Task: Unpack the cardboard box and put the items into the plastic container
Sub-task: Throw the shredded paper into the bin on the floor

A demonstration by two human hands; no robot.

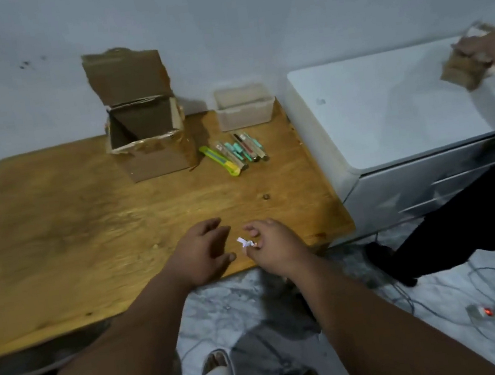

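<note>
Hands at table near edge (uncluttered).

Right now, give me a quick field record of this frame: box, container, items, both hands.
cardboard box: open, flap up, upright at the back of the wooden table
plastic container: right of the box, lid off or not visible, contents unclear
items: row of cutters and pens on the table in front of the container
left hand: open, above the table's near edge, holding nothing
right hand: fingers pinching a small white scrap
</note>
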